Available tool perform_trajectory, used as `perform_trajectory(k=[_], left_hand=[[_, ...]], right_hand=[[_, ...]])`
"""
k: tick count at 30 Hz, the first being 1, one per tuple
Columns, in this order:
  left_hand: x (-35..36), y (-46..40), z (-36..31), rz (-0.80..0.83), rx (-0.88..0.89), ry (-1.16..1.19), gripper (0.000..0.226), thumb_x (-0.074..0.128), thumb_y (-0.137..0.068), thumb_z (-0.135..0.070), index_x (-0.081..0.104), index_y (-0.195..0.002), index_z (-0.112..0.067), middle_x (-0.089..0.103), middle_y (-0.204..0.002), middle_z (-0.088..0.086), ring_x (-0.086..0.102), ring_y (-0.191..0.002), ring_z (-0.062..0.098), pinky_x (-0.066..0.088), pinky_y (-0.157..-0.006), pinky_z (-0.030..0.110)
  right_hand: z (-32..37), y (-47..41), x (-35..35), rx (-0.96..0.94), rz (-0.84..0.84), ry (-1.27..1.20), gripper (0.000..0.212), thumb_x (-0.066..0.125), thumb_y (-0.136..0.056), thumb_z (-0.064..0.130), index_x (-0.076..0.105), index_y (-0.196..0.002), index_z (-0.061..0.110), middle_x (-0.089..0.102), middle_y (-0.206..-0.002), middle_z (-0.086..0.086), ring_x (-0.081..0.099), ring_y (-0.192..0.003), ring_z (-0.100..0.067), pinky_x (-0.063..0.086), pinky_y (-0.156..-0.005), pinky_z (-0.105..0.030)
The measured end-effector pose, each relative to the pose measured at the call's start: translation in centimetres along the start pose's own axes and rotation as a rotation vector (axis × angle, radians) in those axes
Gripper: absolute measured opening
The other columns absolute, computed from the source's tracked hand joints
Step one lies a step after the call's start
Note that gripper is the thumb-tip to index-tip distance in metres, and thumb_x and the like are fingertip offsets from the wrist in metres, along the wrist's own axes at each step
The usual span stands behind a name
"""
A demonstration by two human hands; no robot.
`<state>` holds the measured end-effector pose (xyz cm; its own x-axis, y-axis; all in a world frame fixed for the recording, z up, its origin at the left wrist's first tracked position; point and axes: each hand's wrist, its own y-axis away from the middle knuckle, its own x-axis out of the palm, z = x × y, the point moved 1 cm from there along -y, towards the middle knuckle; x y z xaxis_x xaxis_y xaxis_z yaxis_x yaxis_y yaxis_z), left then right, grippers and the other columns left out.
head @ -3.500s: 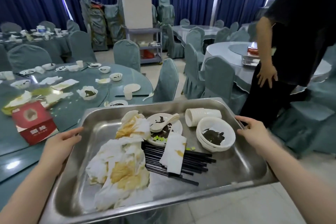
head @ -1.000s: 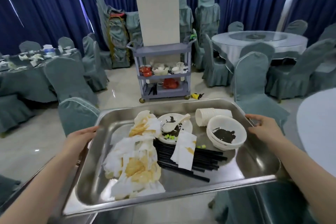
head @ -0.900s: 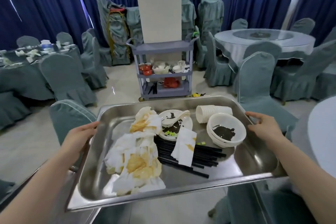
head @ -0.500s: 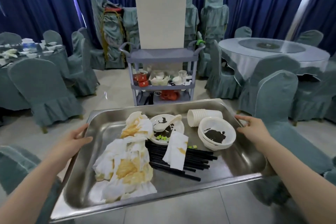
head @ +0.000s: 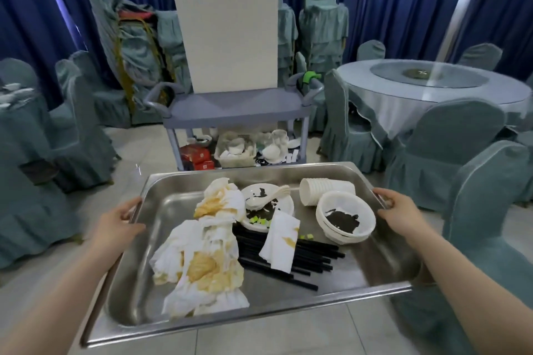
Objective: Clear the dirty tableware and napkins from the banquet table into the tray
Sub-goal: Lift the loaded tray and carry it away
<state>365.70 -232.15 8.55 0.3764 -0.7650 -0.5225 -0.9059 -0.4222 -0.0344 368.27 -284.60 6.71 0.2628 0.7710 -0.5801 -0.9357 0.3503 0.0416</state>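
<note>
Head view: a big shiny metal tray (head: 372,262) is held up over the pale tiled floor (head: 129,150). The left hand (head: 115,225) grips the tray's rim at 9 o'clock. The right hand (head: 399,212) grips the rim at 3 o'clock. In the tray lie crumpled white napkins with yellow stains (head: 202,256), a bunch of black chopsticks (head: 305,256), a small white plate (head: 284,206) with a white spoon (head: 266,199) on it, a stack of white bowls with dark bits inside (head: 344,217) and a stack of white cups lying on its side (head: 323,190). The tray's near edge at 6 o'clock has bare metal. Just past the far edge, at 12 o'clock, stands a grey cart with shelves (head: 233,106); its lower shelf holds dishes. A round worktop with a pale cloth (head: 403,95) sits at 2 o'clock, and chairs in grey-green covers (head: 444,135) stand close on both sides.
</note>
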Motion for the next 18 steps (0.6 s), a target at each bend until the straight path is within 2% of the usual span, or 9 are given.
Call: perform_trajectory(k=[1, 3, 5, 7, 9, 12, 13, 16, 18], left_hand=[[1.0, -2.6, -0.4, -0.013, -0.015, -0.002, 0.064, 0.065, -0.075, 0.012, 0.055, -0.133, -0.013, 0.064, -0.112, 0.013, 0.051, -0.063, -0.006, 0.036, -0.044, -0.002], [2.5, -7.5, -1.2, -0.031, -0.043, -0.015, 0.064, 0.067, -0.077, 0.009, 0.054, -0.135, -0.014, 0.063, -0.108, 0.011, 0.049, -0.065, 0.000, 0.039, -0.046, 0.001], [3.7, -12.1, -2.4, -0.032, -0.056, -0.018, 0.064, 0.070, -0.076, 0.005, 0.054, -0.135, -0.015, 0.060, -0.100, 0.007, 0.050, -0.068, 0.008, 0.043, -0.053, 0.009], [4.4, -16.5, -3.4, -0.039, -0.082, -0.006, 0.066, 0.074, -0.076, 0.000, 0.053, -0.136, -0.018, 0.060, -0.100, 0.006, 0.053, -0.071, 0.011, 0.045, -0.060, 0.021], [5.1, -21.0, -3.5, -0.044, -0.097, -0.004, 0.066, 0.075, -0.076, -0.004, 0.053, -0.135, -0.022, 0.062, -0.099, 0.008, 0.056, -0.073, 0.016, 0.044, -0.064, 0.028], [6.8, -28.9, -3.0, -0.055, -0.085, -0.016, 0.061, 0.073, -0.078, -0.002, 0.055, -0.134, -0.018, 0.064, -0.103, 0.015, 0.058, -0.086, 0.026, 0.045, -0.079, 0.038], [7.5, -32.0, -3.0, -0.054, -0.078, -0.008, 0.060, 0.072, -0.079, 0.000, 0.055, -0.134, -0.015, 0.064, -0.102, 0.015, 0.057, -0.088, 0.026, 0.044, -0.082, 0.039], [9.4, -40.8, -3.6, -0.036, -0.061, 0.050, 0.060, 0.068, -0.079, 0.006, 0.054, -0.134, -0.012, 0.061, -0.093, 0.010, 0.054, -0.083, 0.022, 0.042, -0.074, 0.034], [10.6, -46.4, -4.3, -0.019, -0.064, 0.083, 0.059, 0.067, -0.079, 0.007, 0.055, -0.133, -0.013, 0.064, -0.089, 0.009, 0.056, -0.076, 0.021, 0.044, -0.073, 0.033]], right_hand=[[0.8, -2.9, 1.0, 0.003, -0.003, 0.002, 0.053, 0.058, -0.083, -0.006, 0.060, -0.128, 0.023, 0.063, -0.105, -0.012, 0.058, -0.082, -0.023, 0.040, -0.071, -0.026], [2.6, -8.5, 3.2, 0.015, 0.011, -0.003, 0.054, 0.059, -0.082, -0.006, 0.060, -0.127, 0.024, 0.065, -0.106, -0.011, 0.060, -0.083, -0.023, 0.042, -0.072, -0.027], [4.9, -14.1, 5.3, 0.003, 0.039, -0.027, 0.054, 0.059, -0.081, -0.008, 0.061, -0.127, 0.020, 0.068, -0.109, -0.012, 0.062, -0.085, -0.023, 0.046, -0.076, -0.028], [7.5, -19.1, 7.3, -0.010, 0.034, -0.022, 0.053, 0.060, -0.080, -0.008, 0.061, -0.126, 0.019, 0.068, -0.105, -0.007, 0.062, -0.084, -0.020, 0.047, -0.076, -0.027], [9.7, -23.7, 9.8, -0.021, 0.030, -0.011, 0.053, 0.060, -0.080, -0.007, 0.062, -0.125, 0.021, 0.064, -0.096, -0.001, 0.060, -0.078, -0.016, 0.044, -0.071, -0.024], [12.2, -30.6, 13.9, -0.030, 0.039, 0.020, 0.054, 0.062, -0.080, -0.003, 0.062, -0.125, 0.025, 0.062, -0.094, 0.000, 0.061, -0.085, -0.020, 0.044, -0.077, -0.027], [12.9, -32.9, 15.2, -0.030, 0.038, 0.026, 0.054, 0.062, -0.080, -0.002, 0.062, -0.125, 0.027, 0.063, -0.095, 0.000, 0.062, -0.087, -0.022, 0.047, -0.079, -0.029], [14.9, -39.3, 18.9, -0.022, 0.008, 0.022, 0.056, 0.060, -0.080, 0.000, 0.061, -0.126, 0.031, 0.065, -0.100, -0.001, 0.063, -0.094, -0.023, 0.050, -0.088, -0.034], [16.4, -43.3, 20.8, -0.009, -0.003, 0.024, 0.055, 0.060, -0.080, 0.001, 0.061, -0.126, 0.032, 0.068, -0.102, 0.000, 0.063, -0.094, -0.021, 0.049, -0.088, -0.032]])
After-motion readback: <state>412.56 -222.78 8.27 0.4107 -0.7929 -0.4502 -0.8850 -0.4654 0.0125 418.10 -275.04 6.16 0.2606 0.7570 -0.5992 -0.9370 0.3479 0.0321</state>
